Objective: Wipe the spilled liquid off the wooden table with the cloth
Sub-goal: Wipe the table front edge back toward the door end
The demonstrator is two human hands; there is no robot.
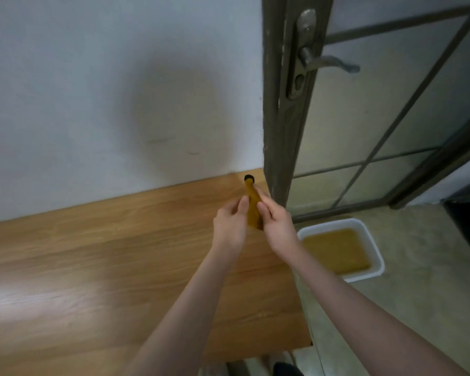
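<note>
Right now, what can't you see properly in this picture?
- Head view: the bottom of the yellow-brown bottle is hidden between the left hand and right hand.
- Any spill on the wooden table: motion blur and glare hide it.
- No cloth is in view.

Your worktop (98,256) shows warm brown wood grain — the bottle (253,210) is amber with a black cap, and the white tub (375,256) holds ochre-brown liquid.

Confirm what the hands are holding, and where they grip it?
Both hands, left hand and right hand, hold a mustard-yellow cloth, twisted upright, around its lower half; the dark-tipped upper end sticks out free.
</note>
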